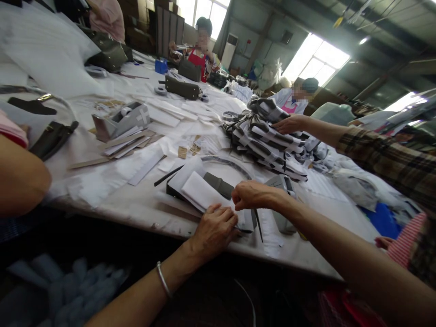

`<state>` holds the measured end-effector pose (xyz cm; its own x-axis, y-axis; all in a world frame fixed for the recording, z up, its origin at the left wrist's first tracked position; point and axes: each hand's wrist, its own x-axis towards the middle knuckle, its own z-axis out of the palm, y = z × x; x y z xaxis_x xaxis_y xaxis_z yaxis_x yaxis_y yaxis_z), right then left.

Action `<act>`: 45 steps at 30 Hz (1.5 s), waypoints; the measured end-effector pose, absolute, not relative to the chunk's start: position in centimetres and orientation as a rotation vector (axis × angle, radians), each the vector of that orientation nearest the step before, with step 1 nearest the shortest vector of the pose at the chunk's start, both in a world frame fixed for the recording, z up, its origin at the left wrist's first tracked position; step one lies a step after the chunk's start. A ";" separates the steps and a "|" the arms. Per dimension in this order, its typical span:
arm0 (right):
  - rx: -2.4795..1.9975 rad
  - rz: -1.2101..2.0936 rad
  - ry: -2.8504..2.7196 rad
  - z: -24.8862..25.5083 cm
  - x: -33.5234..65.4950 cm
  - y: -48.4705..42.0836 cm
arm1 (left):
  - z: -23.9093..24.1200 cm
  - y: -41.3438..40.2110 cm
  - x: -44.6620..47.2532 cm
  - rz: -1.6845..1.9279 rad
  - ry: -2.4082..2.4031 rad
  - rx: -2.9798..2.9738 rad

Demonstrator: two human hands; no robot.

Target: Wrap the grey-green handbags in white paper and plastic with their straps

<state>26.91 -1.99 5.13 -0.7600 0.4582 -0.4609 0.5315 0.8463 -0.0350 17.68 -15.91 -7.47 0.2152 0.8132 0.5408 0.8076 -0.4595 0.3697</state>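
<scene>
On the near part of the table lies a flat dark grey-green piece (218, 184), which looks like a bag part, with folded white sheets (206, 193) over it. My left hand (216, 229), with a silver bangle on the wrist, presses on the near edge of these sheets with its fingers curled together. Just above and to the right, my right hand (250, 195) is closed like a fist over the far right side of the piece. Whatever its fingers pinch is hidden. A thin dark strip (168, 175) lies at the left of the sheets.
A grey box (284, 186) stands right of my hands. Behind it is a pile of wrapped dark pieces (265, 136), with a co-worker's hand (289, 125) on it. A tape-holding box (124, 120) and paper strips lie left. Another person's arm (20, 172) is at the left edge.
</scene>
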 end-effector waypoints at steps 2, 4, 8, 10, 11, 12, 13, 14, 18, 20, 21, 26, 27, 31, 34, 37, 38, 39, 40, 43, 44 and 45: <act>0.700 -0.140 2.509 4.6 25.3 -1.7 | -7.4 -15.9 17.7 1.097 1.635 2.435; 0.666 -0.091 2.452 4.1 24.1 -1.5 | -7.5 -15.9 17.6 1.096 1.639 2.433; 0.547 0.056 2.394 3.2 23.3 -1.1 | -7.5 -15.9 17.7 1.117 1.620 2.433; 0.437 0.177 2.394 2.8 23.5 -0.6 | -7.5 -15.9 17.7 1.120 1.617 2.433; 0.362 0.242 2.411 2.7 23.6 -0.3 | -7.6 -15.9 17.7 1.120 1.621 2.435; 0.278 0.299 2.437 2.6 23.8 0.2 | -7.6 -15.8 17.7 1.122 1.626 2.438; 0.188 0.341 2.470 2.5 24.1 0.7 | -7.7 -15.8 17.8 1.124 1.629 2.441; 0.103 0.367 2.508 2.5 24.3 1.3 | -7.7 -15.8 17.8 1.126 1.631 2.442; 0.032 0.431 2.649 2.9 26.1 4.0 | -8.0 -15.8 17.9 1.140 1.630 2.431; 0.211 0.485 2.783 3.2 27.4 4.7 | -8.1 -15.8 17.9 1.146 1.634 2.428; 0.353 0.503 2.878 3.4 28.1 4.6 | -8.0 -15.8 17.8 1.144 1.635 2.427; 1.092 0.035 3.276 3.1 31.7 -0.3 | -7.8 -15.9 17.8 1.105 1.621 2.412; 1.128 -0.137 3.266 2.5 32.2 -1.9 | -7.8 -15.9 17.8 1.105 1.617 2.413; 1.056 -0.437 3.123 -1.0 33.4 -6.2 | -8.0 -15.8 17.9 1.144 1.621 2.425; 1.016 -0.412 3.063 -2.9 33.5 -6.3 | -8.0 -15.8 17.8 1.140 1.621 2.425; 1.126 -0.255 2.987 -2.8 32.9 -5.4 | -7.7 -15.8 17.6 1.100 1.624 2.420; 1.185 -0.210 2.962 -2.5 32.4 -5.3 | -7.7 -15.8 17.6 1.099 1.627 2.422; 1.239 -0.201 2.948 -2.2 31.7 -5.5 | -7.9 -15.8 17.7 1.113 1.629 2.424; 1.277 -0.243 2.951 -1.9 30.9 -5.8 | -8.1 -15.7 17.7 1.141 1.627 2.427; 1.263 -0.628 3.043 -1.9 28.3 -7.8 | -9.6 -15.3 18.0 1.240 1.649 2.474; 1.228 -0.776 3.083 -2.3 27.6 -8.6 | -10.1 -15.2 18.0 1.250 1.684 2.502; 1.199 -0.908 3.127 -2.7 27.0 -9.2 | -10.6 -15.1 17.9 1.244 1.717 2.538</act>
